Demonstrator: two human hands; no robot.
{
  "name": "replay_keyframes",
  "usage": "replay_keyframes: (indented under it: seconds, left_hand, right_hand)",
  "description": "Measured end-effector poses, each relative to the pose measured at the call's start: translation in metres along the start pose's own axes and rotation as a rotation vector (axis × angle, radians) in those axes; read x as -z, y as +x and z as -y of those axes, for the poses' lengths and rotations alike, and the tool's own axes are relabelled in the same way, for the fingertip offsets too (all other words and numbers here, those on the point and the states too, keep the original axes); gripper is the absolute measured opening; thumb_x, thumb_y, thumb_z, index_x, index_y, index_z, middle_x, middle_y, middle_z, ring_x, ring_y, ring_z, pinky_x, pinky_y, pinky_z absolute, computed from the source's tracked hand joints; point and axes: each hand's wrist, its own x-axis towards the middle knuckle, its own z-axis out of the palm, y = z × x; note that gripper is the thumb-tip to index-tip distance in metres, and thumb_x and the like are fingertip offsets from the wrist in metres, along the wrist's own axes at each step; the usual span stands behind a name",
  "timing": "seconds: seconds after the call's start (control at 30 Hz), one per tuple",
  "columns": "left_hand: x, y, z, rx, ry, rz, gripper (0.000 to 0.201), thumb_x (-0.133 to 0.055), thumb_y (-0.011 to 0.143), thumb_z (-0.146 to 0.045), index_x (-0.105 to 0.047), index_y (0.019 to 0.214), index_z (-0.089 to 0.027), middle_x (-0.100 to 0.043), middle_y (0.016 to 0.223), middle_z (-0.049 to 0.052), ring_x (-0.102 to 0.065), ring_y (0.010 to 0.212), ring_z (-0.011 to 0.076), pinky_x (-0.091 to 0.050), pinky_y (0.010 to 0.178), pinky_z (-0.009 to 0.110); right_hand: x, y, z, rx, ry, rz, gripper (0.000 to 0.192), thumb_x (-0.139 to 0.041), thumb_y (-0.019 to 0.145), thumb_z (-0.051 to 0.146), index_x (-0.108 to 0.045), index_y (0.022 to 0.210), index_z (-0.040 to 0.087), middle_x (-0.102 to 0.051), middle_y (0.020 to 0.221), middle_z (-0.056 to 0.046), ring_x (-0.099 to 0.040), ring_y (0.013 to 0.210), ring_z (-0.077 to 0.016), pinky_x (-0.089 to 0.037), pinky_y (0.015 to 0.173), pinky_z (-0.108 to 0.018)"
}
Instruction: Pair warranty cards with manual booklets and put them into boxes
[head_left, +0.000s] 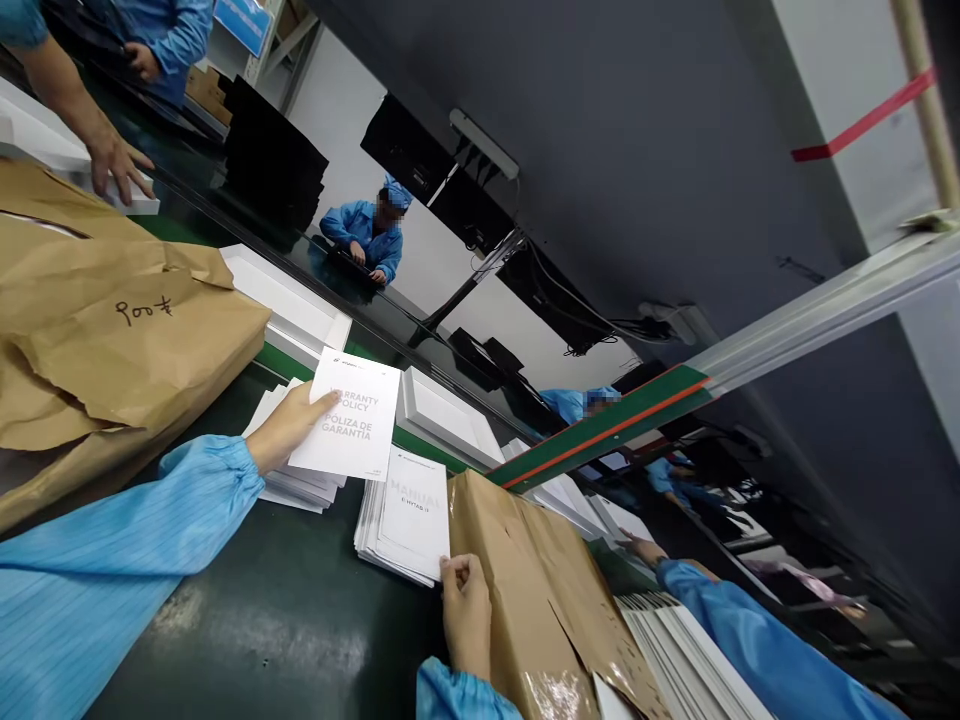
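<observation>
- Left hand point(289, 425) first: we've got it pinched on a white warranty policy leaflet point(349, 415), thumb on top, holding the sheet up just over a small stack of white sheets point(296, 485) on the dark green desk point(262, 620).
- Right hand point(465, 605) is curled at the near corner of the manual stack point(405, 520), fingertips gripping the edge of the top booklet, the one with "MANUAL" printed on it.
- So the leaflet sits up and left of the manual stack, its lower edge overlapping the stack's far end. The two piles are just beside each other.
- Both our arms are in blue sleeves point(112, 560).
- Torn brown paper wrap point(540, 600) lies right against the manual stack on the right side, touching our right hand. Another crumpled brown paper bundle point(112, 340) with handwriting on it sits to the left.
- White trays point(442, 410) run along the far edge of the desk, behind the leaflet.
- Co-workers around us: one person's hand point(116, 160) rests on a white tray at upper left, another blue-sleeved arm point(742, 640) reaches in at lower right near more stacked white sheets point(675, 650).
</observation>
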Motion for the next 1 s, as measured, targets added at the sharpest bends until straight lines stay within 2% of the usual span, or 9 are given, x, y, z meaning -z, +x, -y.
replay_keyframes:
  seconds: [0.13,0.23,0.33,0.43,0.5,0.57,0.77,0.9,1.0]
  left_hand:
    - [0.0,0.001,0.004,0.005,-0.005,0.014,0.04,-0.052,0.064,-0.034,-0.049,0.097,-0.013,-0.061,0.082,0.006,-0.057,0.066,0.0172,-0.045,0.057,0.028]
    - [0.001,0.001,0.006,-0.009,0.003,0.021,0.037,-0.05,0.065,-0.034,-0.049,0.097,-0.014,-0.061,0.079,0.003,-0.056,0.066,0.0164,-0.045,0.056,0.026]
    - [0.001,0.001,0.007,-0.004,0.002,0.014,0.035,-0.049,0.066,-0.034,-0.049,0.097,-0.016,-0.062,0.077,0.001,-0.056,0.067,0.016,-0.045,0.057,0.026]
    - [0.001,0.001,0.007,0.038,-0.013,0.014,0.035,-0.049,0.066,-0.032,-0.048,0.097,-0.016,-0.062,0.076,0.001,-0.057,0.069,0.0172,-0.045,0.059,0.028]
    - [-0.001,0.0,0.008,0.066,-0.032,0.002,0.035,-0.049,0.067,-0.031,-0.047,0.098,-0.016,-0.062,0.078,0.002,-0.057,0.07,0.0181,-0.045,0.06,0.029]
    - [-0.004,-0.002,0.011,0.089,-0.08,-0.012,0.037,-0.048,0.068,-0.03,-0.045,0.101,-0.016,-0.062,0.081,0.005,-0.057,0.071,0.0189,-0.045,0.061,0.03]
    - [-0.026,-0.018,0.025,0.146,-0.267,0.056,0.041,-0.043,0.072,-0.032,-0.036,0.109,-0.018,-0.053,0.103,0.01,-0.053,0.086,0.0196,-0.044,0.07,0.033]
    - [-0.043,-0.036,0.023,0.067,-0.247,0.159,0.043,-0.047,0.069,-0.031,-0.037,0.109,-0.017,-0.046,0.111,0.01,-0.046,0.096,0.0199,-0.039,0.078,0.033]
    - [-0.048,-0.043,0.02,-0.02,-0.149,0.15,0.047,-0.054,0.064,-0.023,-0.039,0.107,-0.016,-0.046,0.112,0.009,-0.044,0.099,0.0197,-0.036,0.082,0.033]
  right_hand:
    - [0.0,-0.003,0.013,0.027,-0.319,-0.102,0.016,-0.039,0.066,0.036,-0.044,0.059,0.022,-0.049,0.057,0.001,-0.044,0.05,-0.0153,-0.024,0.043,-0.024]
    - [0.002,-0.002,0.022,0.157,-0.337,-0.197,0.015,-0.039,0.066,0.035,-0.045,0.063,0.022,-0.049,0.062,0.0,-0.045,0.058,-0.0169,-0.026,0.047,-0.026]
    - [0.004,0.003,0.024,0.092,-0.12,-0.244,0.015,-0.043,0.064,0.036,-0.043,0.065,0.021,-0.048,0.056,0.001,-0.046,0.053,-0.0152,-0.031,0.05,-0.027]
    - [0.007,0.009,0.021,-0.105,0.378,-0.182,0.016,-0.044,0.064,0.034,-0.037,0.066,0.021,-0.042,0.043,0.007,-0.042,0.039,-0.0114,-0.033,0.043,-0.025]
    - [0.011,0.012,0.019,-0.198,0.706,-0.183,0.015,-0.048,0.062,0.03,-0.036,0.064,0.021,-0.042,0.043,0.008,-0.04,0.035,-0.0092,-0.031,0.038,-0.022]
    - [0.016,0.014,0.021,-0.233,0.878,-0.233,0.016,-0.052,0.059,0.026,-0.037,0.063,0.02,-0.044,0.05,0.007,-0.041,0.038,-0.0076,-0.03,0.037,-0.02]
    - [0.022,0.013,0.049,-0.161,1.061,-0.215,0.014,-0.054,0.058,0.023,-0.04,0.059,0.019,-0.045,0.055,0.007,-0.04,0.042,-0.0046,-0.032,0.038,-0.018]
    - [0.0,0.003,0.068,-0.12,1.041,-0.126,0.016,-0.051,0.063,0.028,-0.039,0.066,0.02,-0.047,0.053,0.008,-0.045,0.041,-0.0061,-0.036,0.042,-0.019]
    - [-0.017,-0.004,0.07,-0.08,0.961,0.005,0.017,-0.048,0.067,0.032,-0.036,0.07,0.021,-0.046,0.049,0.008,-0.047,0.042,-0.0078,-0.035,0.042,-0.019]
